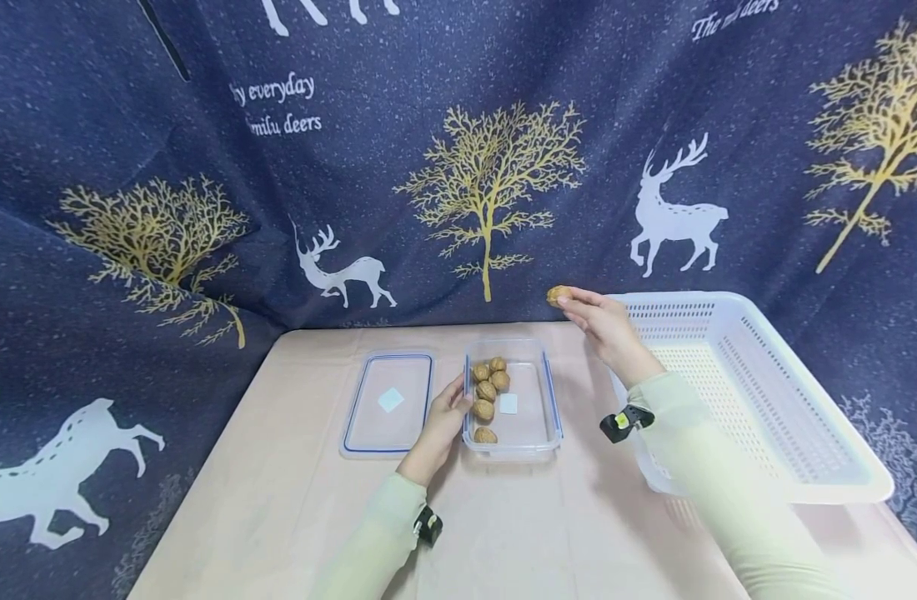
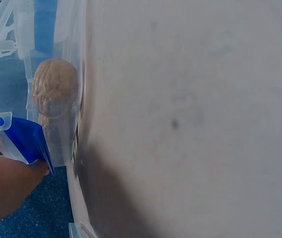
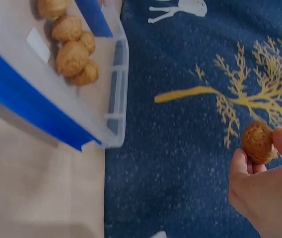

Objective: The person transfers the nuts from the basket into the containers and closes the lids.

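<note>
My right hand [image 1: 604, 329] holds a walnut [image 1: 558, 295] between thumb and fingers, up above the table's back edge and to the right of the clear plastic box [image 1: 533, 437]. The right wrist view shows the same walnut [image 3: 258, 143] pinched at the fingertips, apart from the box. Several walnuts [image 1: 484, 410] lie along the left side inside the box. At the box's left wall, my left hand [image 1: 445, 421] grips the edge. Close up, its thumb [image 2: 12, 183] presses by the blue seal strip [image 2: 29, 141], and its other fingers are mostly hidden.
A clear lid [image 1: 389, 400] with a blue seal lies flat left of the box. On the right stands a large white perforated basket [image 1: 774, 408], partly behind my right sleeve. A dark blue cloth [image 1: 488, 167] with deer and trees hangs behind the pale table [image 1: 278, 500].
</note>
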Demonstrator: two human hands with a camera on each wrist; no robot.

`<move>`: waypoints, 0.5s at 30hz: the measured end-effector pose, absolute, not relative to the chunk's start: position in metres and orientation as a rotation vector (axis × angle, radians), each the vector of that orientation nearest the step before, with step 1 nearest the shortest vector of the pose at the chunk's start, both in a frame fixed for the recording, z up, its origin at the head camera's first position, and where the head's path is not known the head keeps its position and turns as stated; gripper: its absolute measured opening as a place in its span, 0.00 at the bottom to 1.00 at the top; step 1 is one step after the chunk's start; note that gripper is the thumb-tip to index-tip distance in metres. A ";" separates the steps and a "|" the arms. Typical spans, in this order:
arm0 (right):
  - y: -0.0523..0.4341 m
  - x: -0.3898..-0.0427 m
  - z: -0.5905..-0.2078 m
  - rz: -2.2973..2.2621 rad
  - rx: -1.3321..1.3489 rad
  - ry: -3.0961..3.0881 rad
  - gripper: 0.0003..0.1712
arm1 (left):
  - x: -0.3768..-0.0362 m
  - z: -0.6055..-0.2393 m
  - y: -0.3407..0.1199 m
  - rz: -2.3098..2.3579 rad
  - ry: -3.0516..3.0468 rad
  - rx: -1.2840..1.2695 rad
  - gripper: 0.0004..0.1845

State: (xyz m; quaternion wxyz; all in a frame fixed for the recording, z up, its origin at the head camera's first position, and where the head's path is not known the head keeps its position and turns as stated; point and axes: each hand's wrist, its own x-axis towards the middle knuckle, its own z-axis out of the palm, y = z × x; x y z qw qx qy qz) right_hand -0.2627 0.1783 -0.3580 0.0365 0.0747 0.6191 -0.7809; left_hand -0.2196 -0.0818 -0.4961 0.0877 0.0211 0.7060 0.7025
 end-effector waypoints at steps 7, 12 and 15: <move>0.160 -0.260 -0.365 -2.401 0.184 1.853 0.33 | -0.219 -0.495 -0.082 2.106 2.078 0.110 0.28; 0.149 -0.259 -0.369 -2.401 0.169 1.851 0.31 | -0.219 -0.495 -0.082 2.103 2.077 0.112 0.28; 0.143 -0.258 -0.372 -2.399 0.182 1.839 0.32 | -0.220 -0.495 -0.082 2.097 2.086 0.097 0.28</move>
